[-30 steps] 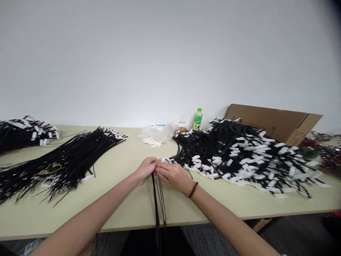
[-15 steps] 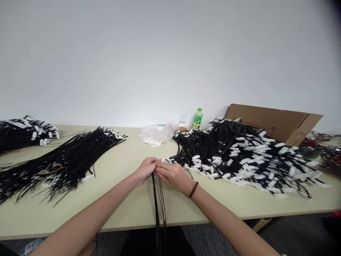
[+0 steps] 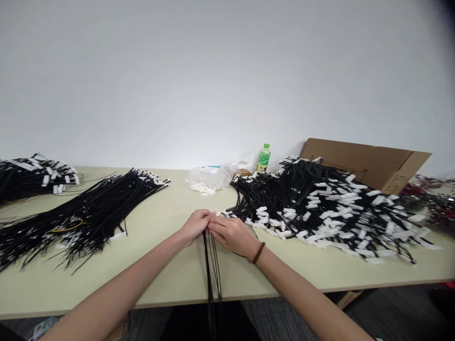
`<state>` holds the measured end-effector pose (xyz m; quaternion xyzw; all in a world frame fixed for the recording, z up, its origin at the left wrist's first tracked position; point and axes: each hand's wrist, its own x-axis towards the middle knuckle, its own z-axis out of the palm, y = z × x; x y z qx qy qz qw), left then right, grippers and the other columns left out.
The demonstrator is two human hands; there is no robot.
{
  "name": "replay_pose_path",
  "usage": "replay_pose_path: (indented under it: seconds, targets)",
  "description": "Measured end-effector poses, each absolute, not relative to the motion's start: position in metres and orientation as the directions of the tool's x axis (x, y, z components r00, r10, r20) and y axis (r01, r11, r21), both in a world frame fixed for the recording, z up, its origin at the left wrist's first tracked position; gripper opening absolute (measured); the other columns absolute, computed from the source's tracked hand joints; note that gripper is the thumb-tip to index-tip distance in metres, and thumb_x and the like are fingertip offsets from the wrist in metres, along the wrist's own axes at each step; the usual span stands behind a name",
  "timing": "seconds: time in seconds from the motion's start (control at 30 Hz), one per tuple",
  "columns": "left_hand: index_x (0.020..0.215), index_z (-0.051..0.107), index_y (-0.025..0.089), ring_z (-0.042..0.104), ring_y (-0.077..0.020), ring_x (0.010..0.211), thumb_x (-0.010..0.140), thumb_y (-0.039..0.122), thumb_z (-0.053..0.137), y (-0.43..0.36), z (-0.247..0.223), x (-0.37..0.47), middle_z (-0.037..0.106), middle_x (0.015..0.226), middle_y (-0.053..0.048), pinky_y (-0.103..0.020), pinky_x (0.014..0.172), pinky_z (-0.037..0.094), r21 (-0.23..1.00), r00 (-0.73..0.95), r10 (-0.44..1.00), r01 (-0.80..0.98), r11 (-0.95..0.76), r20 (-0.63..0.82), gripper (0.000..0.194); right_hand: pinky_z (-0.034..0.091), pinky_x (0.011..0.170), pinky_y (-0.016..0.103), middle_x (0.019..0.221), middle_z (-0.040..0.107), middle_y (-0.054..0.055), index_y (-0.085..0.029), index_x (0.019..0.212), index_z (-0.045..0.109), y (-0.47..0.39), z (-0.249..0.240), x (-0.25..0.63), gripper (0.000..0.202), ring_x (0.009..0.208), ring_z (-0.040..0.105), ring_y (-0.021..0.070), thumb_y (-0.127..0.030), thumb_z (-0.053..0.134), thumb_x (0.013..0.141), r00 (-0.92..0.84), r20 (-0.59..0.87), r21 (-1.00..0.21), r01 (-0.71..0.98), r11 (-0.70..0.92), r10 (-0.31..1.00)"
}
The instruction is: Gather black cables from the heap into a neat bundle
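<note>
**Two hands joined at the fingertips**

The left forearm [image 3: 131,284] and the right forearm [image 3: 302,293] are both stretched forward and angled inward, so that a wedge is formed. The left hand [image 3: 198,223] is held with thumb and fingers drawn together in a pinch. The right hand [image 3: 234,234] is turned back upward, its fingers bent and pointed leftward against the left fingertips. The right palm is hidden. Both forearms are bared.
</note>
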<state>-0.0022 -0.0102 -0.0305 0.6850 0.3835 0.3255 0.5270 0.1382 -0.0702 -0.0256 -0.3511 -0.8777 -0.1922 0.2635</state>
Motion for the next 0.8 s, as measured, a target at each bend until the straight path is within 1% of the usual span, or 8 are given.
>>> replay_pose_path:
  seconds: [0.3, 0.47, 0.8]
  targets:
    - [0.058, 0.046, 0.016, 0.041, -0.0102, 0.046, 0.071, 0.053, 0.048, -0.011, -0.0305, -0.0026, 0.044, 0.047, 0.004, -0.023, 0.047, 0.029, 0.963, 0.495, 0.866, 0.191, -0.188, 0.071, 0.039, 0.043, 0.063, 0.025, 0.095, 0.06, 0.004, -0.016, 0.093, 0.054, -0.0704, -0.0249, 0.137, 0.019, 0.08, 0.056, 0.0138, -0.021, 0.036, 0.089, -0.619, 0.586, 0.151, 0.717, 0.68, 0.522]
    - [0.057, 0.046, 0.016, 0.041, -0.0102, 0.045, 0.07, 0.053, 0.049, -0.0121, -0.0284, -0.002, 0.043, 0.046, 0.004, -0.023, 0.046, 0.029, 0.966, 0.493, 0.868, 0.194, -0.172, 0.056, 0.039, 0.042, 0.062, 0.025, 0.094, 0.06, 0.004, -0.017, 0.092, 0.054, -0.0706, -0.0243, 0.1377, 0.018, 0.079, 0.056, 0.0135, -0.021, 0.037, 0.088, -0.62, 0.587, 0.156, 0.718, 0.679, 0.52]
    - [0.059, 0.048, 0.016, 0.042, -0.0105, 0.047, 0.071, 0.052, 0.049, -0.0098, -0.0315, -0.0032, 0.046, 0.048, 0.003, -0.023, 0.049, 0.03, 0.967, 0.511, 0.857, 0.183, -0.178, 0.062, 0.038, 0.042, 0.062, 0.025, 0.093, 0.059, 0.005, -0.017, 0.09, 0.054, -0.0717, -0.0239, 0.1375, 0.018, 0.079, 0.056, 0.0133, -0.02, 0.037, 0.088, -0.62, 0.585, 0.158, 0.719, 0.676, 0.523]
